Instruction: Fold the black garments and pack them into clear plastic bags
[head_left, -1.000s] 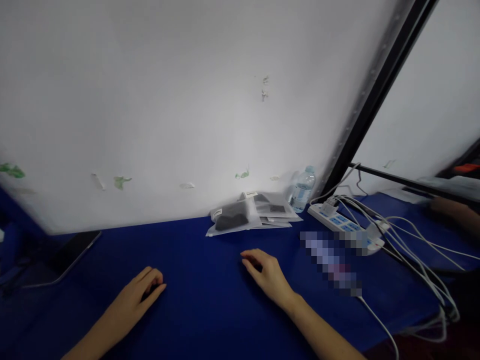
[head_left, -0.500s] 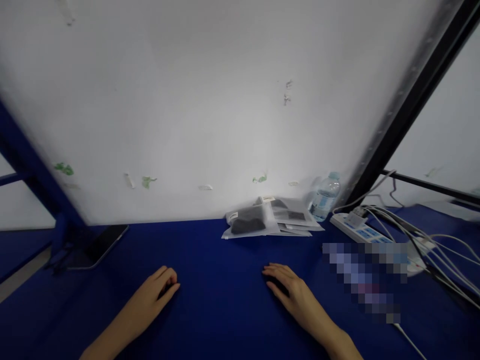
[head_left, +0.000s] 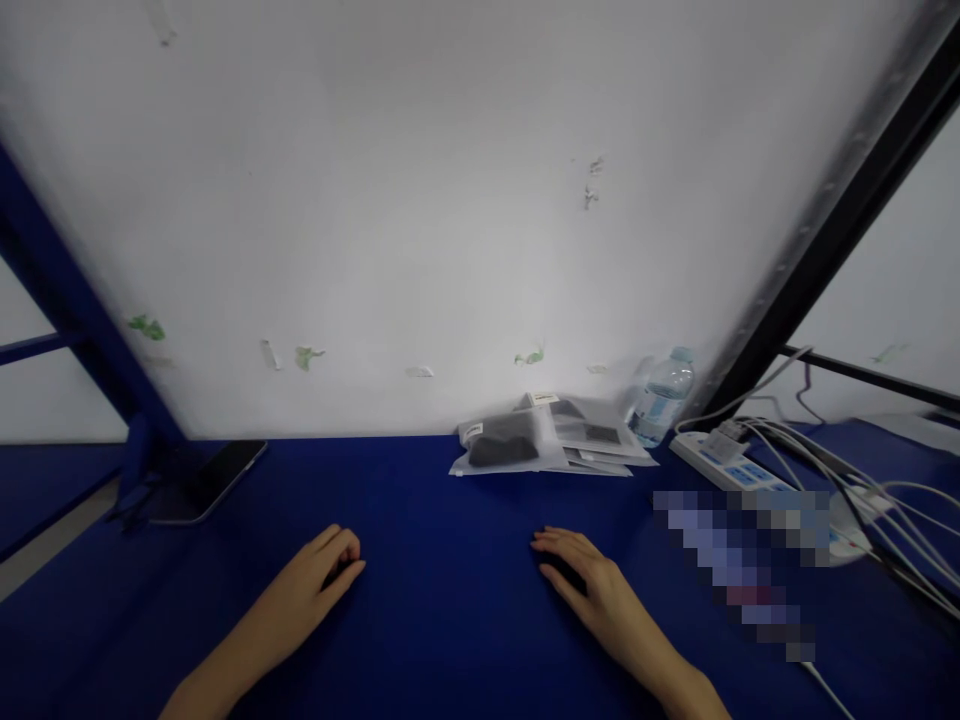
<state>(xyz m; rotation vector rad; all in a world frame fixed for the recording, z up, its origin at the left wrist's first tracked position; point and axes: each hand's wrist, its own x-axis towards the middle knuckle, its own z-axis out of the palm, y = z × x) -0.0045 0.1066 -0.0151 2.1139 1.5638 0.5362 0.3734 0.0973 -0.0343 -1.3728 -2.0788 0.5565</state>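
Observation:
On the blue tabletop (head_left: pixel 442 620) rests my left hand (head_left: pixel 326 575), its fingers loosely curled and the thumb apart from them, with nothing held. My right hand (head_left: pixel 589 580) lies palm down on the same surface, fingers stretched out toward the left and thumb apart, also without anything in it. A gap of bare blue table separates the two. Beyond the right hand, frosted zip bags (head_left: pixel 510 445) with dark contents are stacked against the wall. A phone-like dark slab (head_left: pixel 225 475) lies past my left hand.
A clear water bottle (head_left: pixel 664 395) stands beside the bags. At right lie a white power strip (head_left: pixel 720 462), tangled white cables (head_left: pixel 892 520) and a pixelated object (head_left: pixel 735 560). A white wall (head_left: pixel 420 220) closes off the back, between a blue post (head_left: pixel 82 320) and a black post (head_left: pixel 840 220).
The whole view has shifted a little, so the wall, bags and bottle appear slightly farther right. Both hands keep the same pose on the table.

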